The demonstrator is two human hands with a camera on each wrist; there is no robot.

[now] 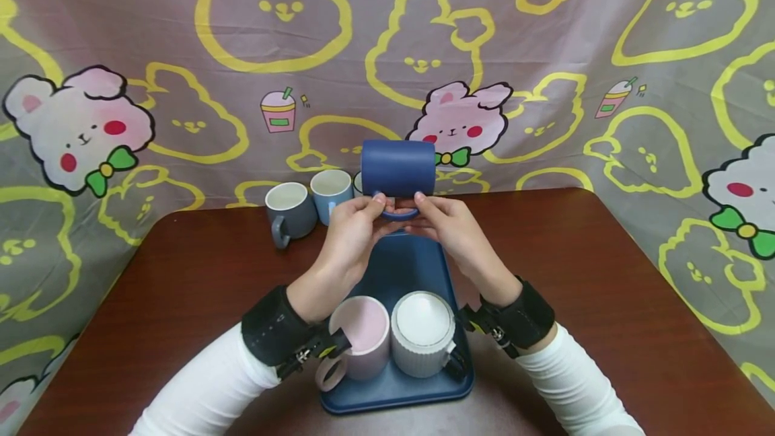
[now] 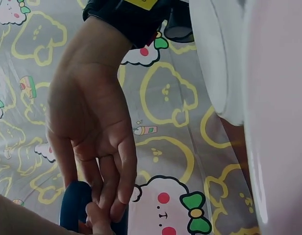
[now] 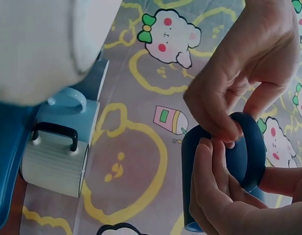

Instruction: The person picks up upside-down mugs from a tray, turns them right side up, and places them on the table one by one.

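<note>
A dark blue mug (image 1: 398, 168) is held up on its side above the far end of the tray, its handle (image 1: 399, 214) facing me. My left hand (image 1: 348, 237) grips it from the left, thumb near the handle. From the right, my right hand (image 1: 451, 231) grips it too, its thumb at the handle's other end. In the right wrist view, fingers of both hands reach in around the handle (image 3: 255, 152) and meet against the mug's wall. Below my wrists, a pink mug (image 1: 362, 328) and a white ribbed mug (image 1: 422, 332) stand on the blue tray (image 1: 406, 261).
Back left on the brown table (image 1: 212, 288) stand a dark grey mug (image 1: 290, 210) and a light blue mug (image 1: 331, 188). Beside them, a white ribbed mug with a black handle (image 3: 55, 166) is mostly hidden behind the blue mug in the head view. A patterned cloth (image 1: 339, 39) hangs behind.
</note>
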